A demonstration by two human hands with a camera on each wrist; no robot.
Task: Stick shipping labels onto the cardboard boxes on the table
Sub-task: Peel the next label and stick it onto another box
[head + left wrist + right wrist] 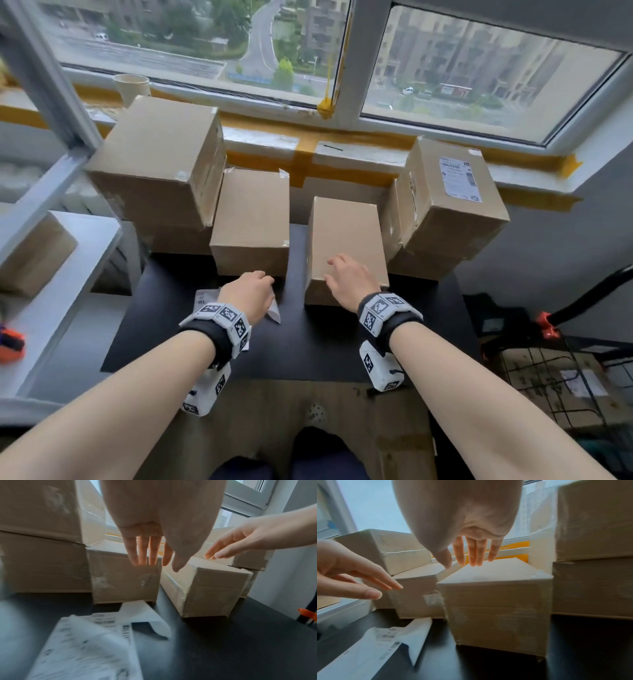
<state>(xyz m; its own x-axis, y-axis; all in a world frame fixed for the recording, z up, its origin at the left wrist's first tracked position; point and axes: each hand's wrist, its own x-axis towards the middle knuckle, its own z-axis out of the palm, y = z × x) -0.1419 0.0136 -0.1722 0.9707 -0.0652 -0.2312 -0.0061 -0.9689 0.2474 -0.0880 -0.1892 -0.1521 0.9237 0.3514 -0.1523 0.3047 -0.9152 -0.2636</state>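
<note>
Several cardboard boxes stand at the back of a black table (308, 346). My right hand (334, 270) hovers open over the near end of a plain box (346, 236), fingers straight (471, 559) just above its top (496, 570). My left hand (263, 279) is open, holding nothing, in front of a second plain box (251, 219). Beneath it a strip of white shipping labels (96, 642) lies curled on the table, seen too in the right wrist view (385, 641). A box at the right (452, 205) carries a label (460, 178).
A large box (161, 161) is stacked on another at the back left. A grey shelf (58, 284) on the left holds one more box (34, 253). A paper cup (132, 87) stands on the taped window sill. A wire basket (548, 377) stands at lower right.
</note>
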